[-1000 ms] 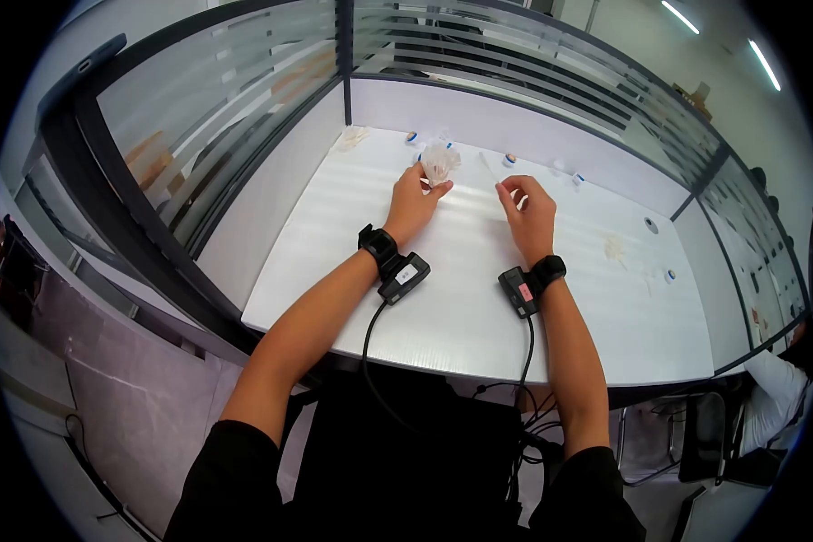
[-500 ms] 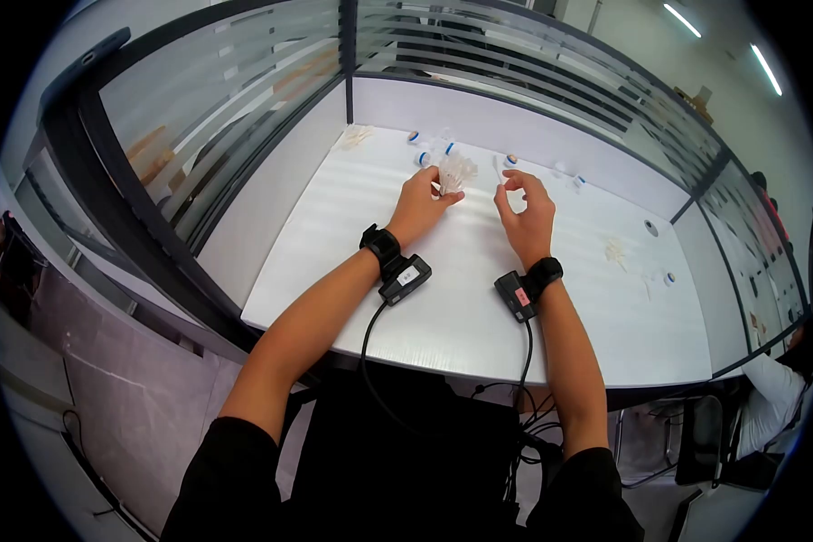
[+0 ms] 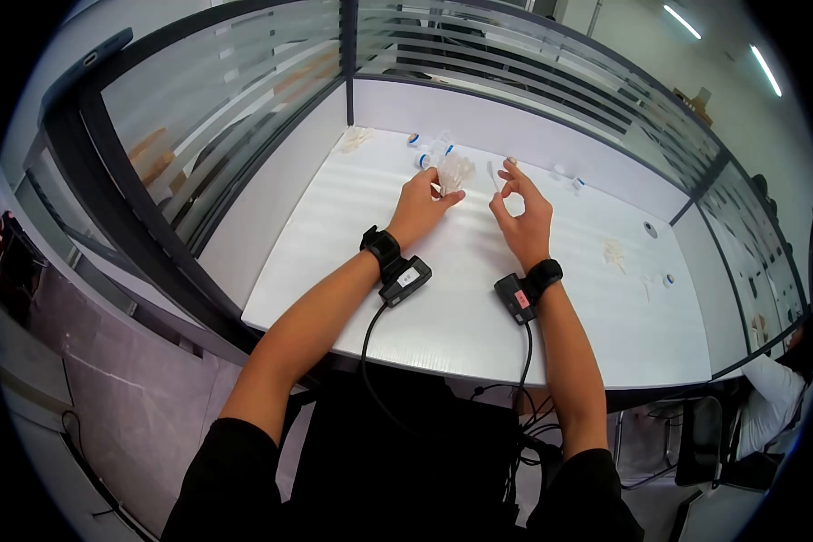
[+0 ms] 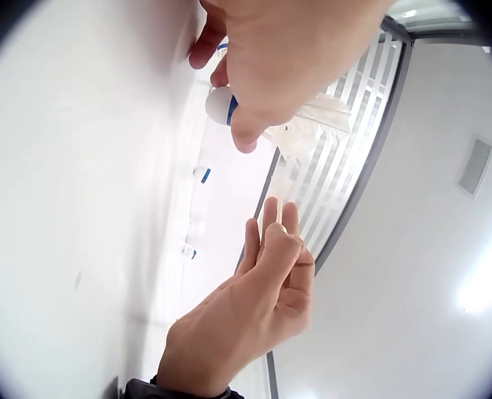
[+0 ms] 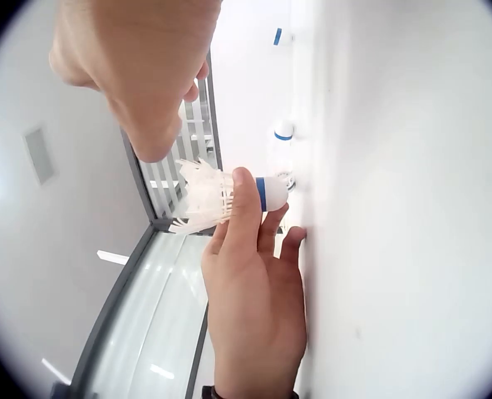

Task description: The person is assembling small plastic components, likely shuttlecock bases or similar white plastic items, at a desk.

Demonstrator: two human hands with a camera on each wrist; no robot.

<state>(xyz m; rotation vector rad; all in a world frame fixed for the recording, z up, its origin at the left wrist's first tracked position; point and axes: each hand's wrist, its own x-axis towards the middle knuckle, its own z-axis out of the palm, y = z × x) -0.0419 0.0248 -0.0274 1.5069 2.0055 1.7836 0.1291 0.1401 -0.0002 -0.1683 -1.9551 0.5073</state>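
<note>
In my left hand (image 3: 417, 212) is a white feather shuttlecock (image 5: 203, 198). The thumb and fingers grip it near its blue-banded cork (image 5: 276, 194); in the head view the feather skirt points away from me. Just to the right, my right hand (image 3: 527, 219) pinches a slim white feather (image 3: 492, 172) between thumb and index finger, other fingers spread. The feather stands upright beside the skirt, with a gap between them. Both hands are raised over the white table (image 3: 461, 298).
More shuttlecocks lie near the back: one (image 3: 423, 161) behind my left hand, another (image 3: 578, 183) at the back right. One (image 3: 668, 280) sits at the right. Loose feathers lie at the back left (image 3: 353, 138) and right (image 3: 614, 254). A low partition (image 3: 515, 144) encloses the table.
My left hand has shifted slightly right and turned the shuttlecock, bringing it closer to the feather. My right hand has come a little left, fingers spreading more, still pinching the feather.
</note>
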